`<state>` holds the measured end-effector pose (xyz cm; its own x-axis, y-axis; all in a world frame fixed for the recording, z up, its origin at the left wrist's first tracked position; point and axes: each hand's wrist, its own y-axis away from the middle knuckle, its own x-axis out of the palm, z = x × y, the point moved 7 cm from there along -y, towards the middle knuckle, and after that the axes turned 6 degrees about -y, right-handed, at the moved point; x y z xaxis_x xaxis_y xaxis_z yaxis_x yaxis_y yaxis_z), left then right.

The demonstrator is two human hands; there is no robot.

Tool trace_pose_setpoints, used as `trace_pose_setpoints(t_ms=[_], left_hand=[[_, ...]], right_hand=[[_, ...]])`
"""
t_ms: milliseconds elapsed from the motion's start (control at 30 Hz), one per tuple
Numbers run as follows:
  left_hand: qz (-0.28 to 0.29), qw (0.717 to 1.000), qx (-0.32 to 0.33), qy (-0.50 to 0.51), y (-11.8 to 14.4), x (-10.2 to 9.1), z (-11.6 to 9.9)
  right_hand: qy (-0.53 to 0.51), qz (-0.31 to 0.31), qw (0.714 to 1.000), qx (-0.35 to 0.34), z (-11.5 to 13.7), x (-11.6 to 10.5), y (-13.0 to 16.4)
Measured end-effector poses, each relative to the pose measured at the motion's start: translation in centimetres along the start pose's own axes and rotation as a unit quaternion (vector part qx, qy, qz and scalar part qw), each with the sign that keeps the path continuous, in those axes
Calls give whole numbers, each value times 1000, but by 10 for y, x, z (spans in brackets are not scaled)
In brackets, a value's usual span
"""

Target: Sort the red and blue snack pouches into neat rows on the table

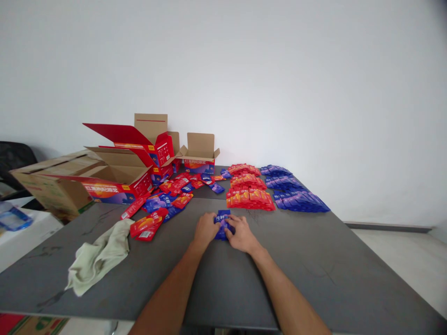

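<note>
Both my hands meet at the middle of the grey table (314,260). My left hand (205,230) and my right hand (241,234) together grip a small stack of blue sachets (222,219), which rests on the tabletop between them. Just beyond lie neat rows of red sachets (248,188) and, to their right, rows of blue sachets (295,193). A loose heap of mixed red and blue sachets (167,195) spreads out to the left of my hands.
Open red-and-cardboard boxes (122,179) stand at the back left, with a smaller open box (199,156) against the white wall. A pale green cloth (99,256) lies crumpled at the front left. A black chair (16,160) is at the far left.
</note>
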<state>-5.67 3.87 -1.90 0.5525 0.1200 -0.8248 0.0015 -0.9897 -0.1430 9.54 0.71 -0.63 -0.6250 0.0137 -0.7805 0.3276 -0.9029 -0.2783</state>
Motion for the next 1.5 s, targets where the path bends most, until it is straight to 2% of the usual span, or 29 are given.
trace_pose_setpoints(t_ms=[133, 300, 400, 633, 833, 1000, 1100, 1300, 1500], left_hand=[[33, 995, 95, 0, 5, -1, -14], [82, 987, 141, -7, 7, 3, -19], [92, 984, 146, -50, 8, 5, -20], [74, 977, 168, -105, 9, 9, -23], [41, 989, 111, -84, 2, 3, -13], [21, 990, 96, -97, -17, 1, -6], [8, 988, 89, -126, -33, 1, -1], [-42, 980, 63, -184, -69, -4, 24], [-56, 976, 43, -205, -90, 9, 50]], right_hand=[[13, 34, 999, 2, 0, 1, 2], [17, 58, 998, 1, -2, 0, 2], [22, 69, 997, 4, -2, 0, 1], [35, 74, 997, 13, 1, 0, 2], [46, 53, 997, 21, 7, -3, -12], [64, 25, 997, -31, 24, 2, -43], [106, 31, 994, -21, 25, 14, -73], [161, 13, 987, 21, 8, 34, -142], [200, -7, 979, 49, -11, 47, -192]])
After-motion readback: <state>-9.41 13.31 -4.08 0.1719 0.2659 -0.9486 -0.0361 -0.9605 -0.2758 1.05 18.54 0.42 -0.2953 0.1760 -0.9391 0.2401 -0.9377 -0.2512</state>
